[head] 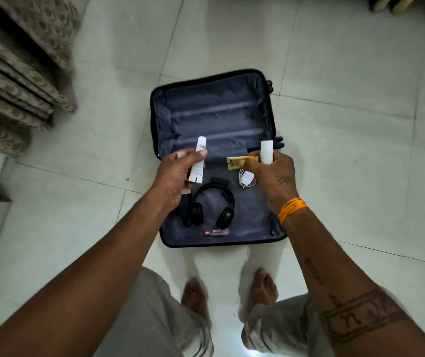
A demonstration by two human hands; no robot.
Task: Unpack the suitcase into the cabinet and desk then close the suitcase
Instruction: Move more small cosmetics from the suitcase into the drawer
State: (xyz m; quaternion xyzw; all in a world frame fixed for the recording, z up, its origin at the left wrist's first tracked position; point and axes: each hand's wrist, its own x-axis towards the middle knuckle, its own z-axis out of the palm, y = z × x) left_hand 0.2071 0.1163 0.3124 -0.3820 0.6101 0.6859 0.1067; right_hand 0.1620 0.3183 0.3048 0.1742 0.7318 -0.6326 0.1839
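A dark suitcase (214,112) lies open on the tiled floor in front of my feet. My left hand (178,176) grips a white tube (198,161) above the near half. My right hand (273,176) holds a white bottle (267,150) and pinches a yellow packet (239,161). Inside the near half lie black headphones (211,204), a white charger with its cable (247,180), a small black item (219,181) and a pink-capped clear tube (217,232). The far half holds nothing that I can see.
Patterned curtains (13,81) hang at the left. Pale floor tiles (347,150) surround the suitcase. Dark-soled footwear (391,3) sits at the top right corner. My bare feet (229,292) stand just behind the suitcase's near edge.
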